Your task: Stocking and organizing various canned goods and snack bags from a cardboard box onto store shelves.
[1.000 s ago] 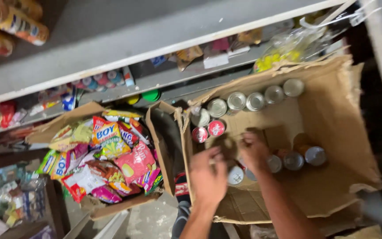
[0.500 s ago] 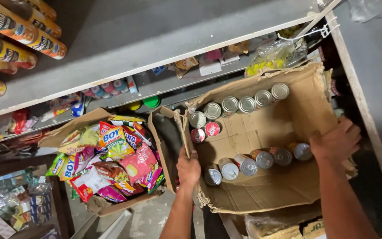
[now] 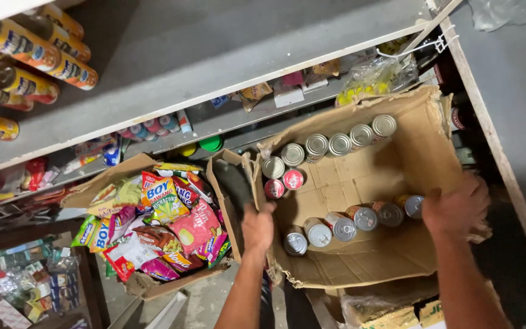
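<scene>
Here the person has a grip on the big cardboard box (image 3: 360, 183) in the middle of the frame. The left hand (image 3: 257, 226) is curled over its left wall, and the right hand (image 3: 456, 206) clamps its right edge, fingers wrapped round the card. Tins (image 3: 342, 226) lie in rows inside, between the hands. It looks like lifting or shifting; both sides must move together. A box of snack packets (image 3: 153, 225) sits at lower left.

Matt, torn brown cardboard box (image 3: 360, 183); shiny metal cans (image 3: 330, 145); glossy plastic snack packets (image 3: 171, 225).
</scene>
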